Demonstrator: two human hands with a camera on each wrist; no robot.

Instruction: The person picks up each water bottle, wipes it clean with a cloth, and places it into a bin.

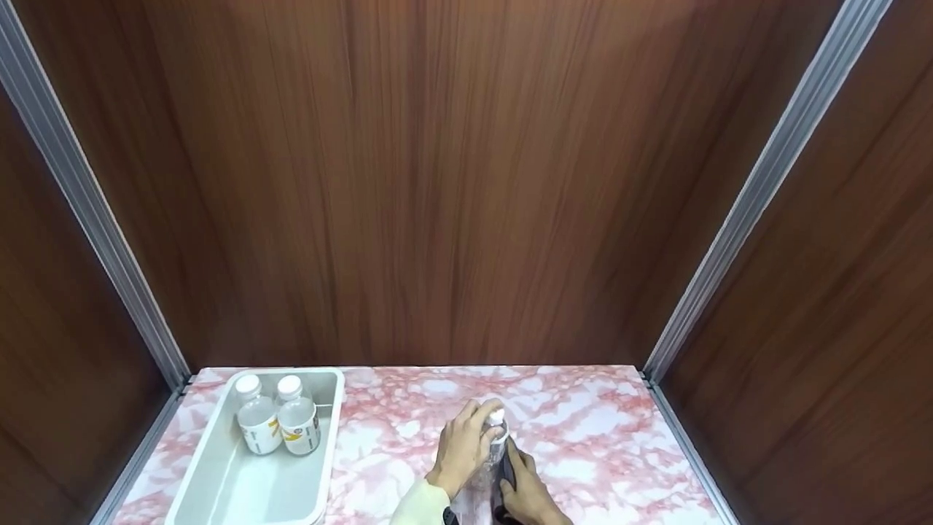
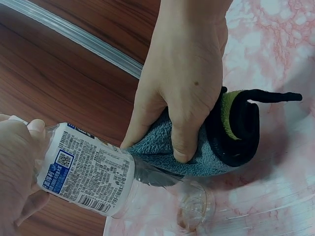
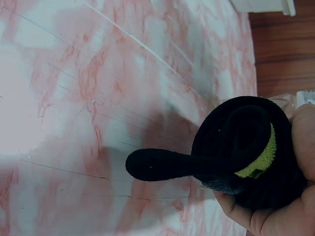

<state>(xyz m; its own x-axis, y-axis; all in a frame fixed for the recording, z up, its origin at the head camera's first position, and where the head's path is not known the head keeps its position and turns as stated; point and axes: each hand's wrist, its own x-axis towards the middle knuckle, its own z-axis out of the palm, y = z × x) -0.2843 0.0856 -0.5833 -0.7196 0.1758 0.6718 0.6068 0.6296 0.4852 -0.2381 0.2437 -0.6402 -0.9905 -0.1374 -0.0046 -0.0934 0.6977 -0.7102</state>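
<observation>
A clear plastic bottle point(image 2: 91, 167) with a white printed label and a white cap point(image 1: 496, 417) is gripped near its top by my left hand point(image 1: 464, 446). My right hand point(image 1: 531, 492) grips a thick folded cloth point(image 2: 187, 147), grey-blue terry with black edging and a yellow-green strip. In the left wrist view the cloth lies against the lower part of the bottle. A loose black end of the cloth point(image 3: 160, 164) sticks out in the right wrist view, where the fingers of the right hand point(image 3: 280, 216) curl round the roll.
A white tray point(image 1: 332, 437) stands at the left of the pink marbled table point(image 1: 583, 430). Two similar white-capped bottles point(image 1: 259, 423) stand in its back part. Brown wood-grain panels point(image 1: 408, 182) with grey metal corner strips point(image 1: 765, 168) enclose the table behind and at both sides.
</observation>
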